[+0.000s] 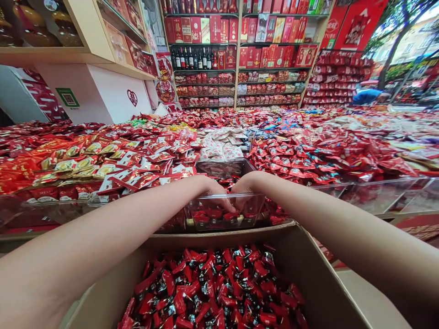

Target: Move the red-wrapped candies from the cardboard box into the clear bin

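Both my hands reach into a clear plastic bin point(258, 201) at the middle of the counter. Red-wrapped candies point(214, 214) lie in its bottom, seen through the front wall. My left hand point(222, 194) points down and inward, its visible fingers stretched out at the candies, with no candy seen in its grip. Close beside it, my right hand point(243, 194) dips down from the right; its fingertips are mostly hidden. Below my forearms, an open cardboard box point(329, 278) holds many red and black wrapped candies point(212, 292).
Heaped packets fill the neighbouring bins: red and white packets point(137, 176) on the left, white packets point(224, 141) behind, red packets point(295, 157) on the right. A clear counter edge point(370, 194) runs along the front. Shelves point(236, 55) of boxes and bottles stand at the back.
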Tool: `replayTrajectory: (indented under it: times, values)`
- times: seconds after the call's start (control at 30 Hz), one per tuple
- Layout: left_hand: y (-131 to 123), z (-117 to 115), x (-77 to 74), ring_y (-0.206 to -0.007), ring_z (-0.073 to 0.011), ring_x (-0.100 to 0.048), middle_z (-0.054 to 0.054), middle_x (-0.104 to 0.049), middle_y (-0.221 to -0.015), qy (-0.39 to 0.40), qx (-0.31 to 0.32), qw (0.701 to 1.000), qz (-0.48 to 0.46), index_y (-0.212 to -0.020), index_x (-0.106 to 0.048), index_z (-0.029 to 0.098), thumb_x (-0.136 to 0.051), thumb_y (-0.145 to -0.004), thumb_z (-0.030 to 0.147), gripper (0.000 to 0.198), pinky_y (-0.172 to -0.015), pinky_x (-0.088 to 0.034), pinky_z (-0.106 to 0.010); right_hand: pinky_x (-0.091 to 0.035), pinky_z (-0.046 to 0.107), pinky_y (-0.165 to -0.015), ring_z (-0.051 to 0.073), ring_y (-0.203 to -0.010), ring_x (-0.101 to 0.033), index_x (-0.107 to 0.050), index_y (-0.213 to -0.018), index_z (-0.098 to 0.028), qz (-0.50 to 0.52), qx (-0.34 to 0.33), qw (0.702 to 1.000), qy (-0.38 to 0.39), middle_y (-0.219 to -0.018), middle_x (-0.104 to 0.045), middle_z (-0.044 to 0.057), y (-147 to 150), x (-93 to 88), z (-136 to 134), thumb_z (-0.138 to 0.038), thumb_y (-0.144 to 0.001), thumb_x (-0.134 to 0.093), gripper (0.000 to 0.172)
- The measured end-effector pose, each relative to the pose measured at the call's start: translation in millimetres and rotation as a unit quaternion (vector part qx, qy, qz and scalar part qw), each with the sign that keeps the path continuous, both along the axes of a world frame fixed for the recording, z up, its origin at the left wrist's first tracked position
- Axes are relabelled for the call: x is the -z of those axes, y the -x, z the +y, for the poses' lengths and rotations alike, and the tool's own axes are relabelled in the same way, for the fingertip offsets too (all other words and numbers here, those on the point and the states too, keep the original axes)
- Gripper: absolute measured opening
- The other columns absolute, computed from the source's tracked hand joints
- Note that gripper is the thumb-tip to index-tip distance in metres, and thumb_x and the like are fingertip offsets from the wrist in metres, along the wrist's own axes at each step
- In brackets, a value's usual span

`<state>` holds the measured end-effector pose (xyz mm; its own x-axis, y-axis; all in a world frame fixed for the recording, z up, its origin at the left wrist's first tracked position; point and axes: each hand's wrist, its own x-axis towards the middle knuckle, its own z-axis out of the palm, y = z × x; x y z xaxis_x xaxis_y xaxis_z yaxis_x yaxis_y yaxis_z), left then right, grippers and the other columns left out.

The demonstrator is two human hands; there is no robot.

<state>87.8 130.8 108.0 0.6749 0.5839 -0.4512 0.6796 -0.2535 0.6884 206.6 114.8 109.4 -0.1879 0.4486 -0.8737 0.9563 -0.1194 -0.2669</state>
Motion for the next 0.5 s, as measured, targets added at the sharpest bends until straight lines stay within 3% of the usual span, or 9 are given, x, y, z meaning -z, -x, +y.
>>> replayTrajectory:
  times: [0.2, 0.5]
  values:
    - [0.2, 1.5, -2.4, -0.053, -0.0147, -0.052, 0.0, -0.06, -0.057, 0.092, 0.083, 0.979, 0.159, -0.06, -0.062, 0.021, -0.064, -0.051, 0.032, 0.015, -0.052, -0.043, -0.026, -0.046, 0.027, -0.053, 0.014, -0.06, -0.056, -0.051, -0.087, -0.012, 0.038, -0.014, 0.999, -0.017, -0.068, -0.057, 0.002, -2.4, -0.3, -1.2, -0.028, -0.059, -0.06, 0.033]
    - [-1.2, 6.8, 1.1, -0.067, -0.0157, -0.054, -0.001, -0.061, -0.08, 0.099, 0.123, 0.966, 0.207, -0.083, -0.057, 0.021, -0.055, -0.061, 0.038, 0.028, -0.057, -0.044, -0.025, -0.046, 0.026, -0.051, 0.014, -0.057, -0.056, -0.052, -0.083, -0.011, 0.024, -0.015, 1.0, -0.009, -0.063, -0.056, 0.002, -2.4, -0.5, -0.6, -0.029, -0.061, -0.057, 0.029]
